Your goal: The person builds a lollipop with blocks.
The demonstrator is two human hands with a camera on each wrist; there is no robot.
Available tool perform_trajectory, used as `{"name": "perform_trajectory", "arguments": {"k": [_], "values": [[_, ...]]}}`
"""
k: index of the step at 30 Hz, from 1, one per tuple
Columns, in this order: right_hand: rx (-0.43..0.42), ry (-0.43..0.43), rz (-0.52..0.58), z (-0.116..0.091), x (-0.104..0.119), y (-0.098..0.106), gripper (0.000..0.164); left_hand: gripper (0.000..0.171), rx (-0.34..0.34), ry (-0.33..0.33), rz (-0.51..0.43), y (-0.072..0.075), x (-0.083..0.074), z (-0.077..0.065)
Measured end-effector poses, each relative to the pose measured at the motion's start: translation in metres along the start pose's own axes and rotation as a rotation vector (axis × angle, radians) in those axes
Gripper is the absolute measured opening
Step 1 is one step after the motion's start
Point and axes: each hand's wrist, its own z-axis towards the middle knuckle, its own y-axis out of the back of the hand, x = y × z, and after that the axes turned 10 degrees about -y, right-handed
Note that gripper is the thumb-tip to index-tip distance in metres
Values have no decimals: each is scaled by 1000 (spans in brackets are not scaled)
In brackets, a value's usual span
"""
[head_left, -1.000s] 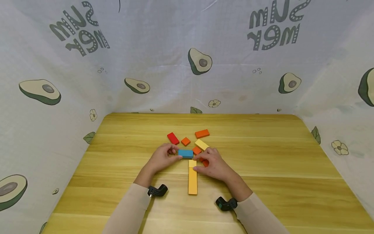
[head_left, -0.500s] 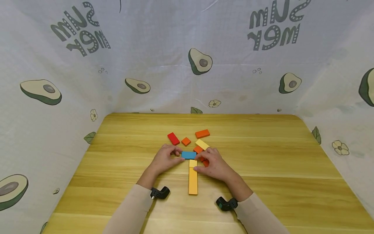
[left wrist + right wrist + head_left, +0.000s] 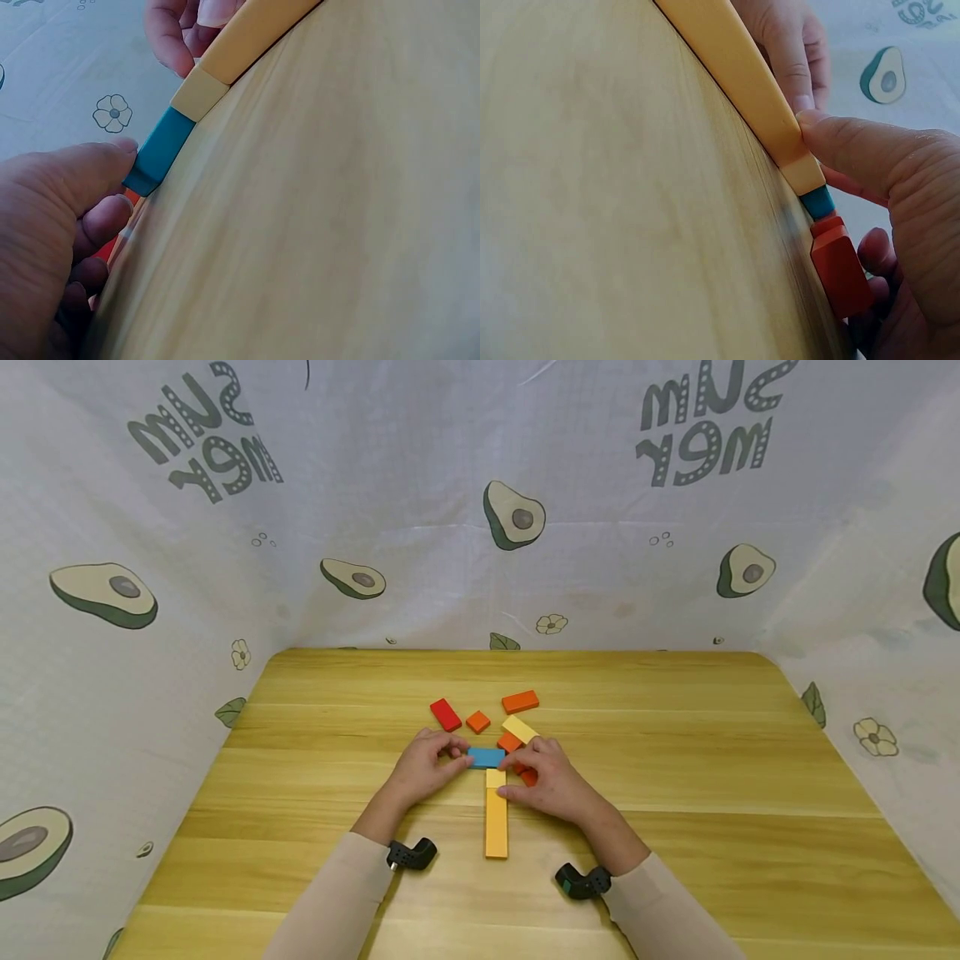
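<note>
A blue block (image 3: 486,758) lies crosswise at the far end of a small yellow block (image 3: 496,778), which adjoins a long orange-yellow block (image 3: 496,823). My left hand (image 3: 424,766) pinches the blue block's left end between thumb and curled fingers. In the left wrist view the thumb lies along its side. My right hand (image 3: 551,779) holds the small yellow block from the right. Its thumb presses near the joint with the long block, and the index fingertip is at the corner beside the blue block. Red-orange blocks (image 3: 840,270) sit partly hidden under the right fingers.
Beyond the hands lie a red block (image 3: 446,715), a small orange square block (image 3: 477,722), an orange block (image 3: 521,702) and a pale yellow block (image 3: 519,729). Another orange piece (image 3: 509,742) sits next to the blue block. A patterned cloth (image 3: 420,527) hangs behind the wooden table (image 3: 675,727).
The left hand has slid the blue block rightward and slightly nearer, up to the end of the small yellow block. The right hand has stayed nearly still.
</note>
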Motion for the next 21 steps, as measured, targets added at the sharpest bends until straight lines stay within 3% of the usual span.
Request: {"name": "perform_trajectory", "arguments": {"k": [21], "values": [[-16,-77,-25,1,3,0,57,23,-17,-38,96,-6,-5,1]]}}
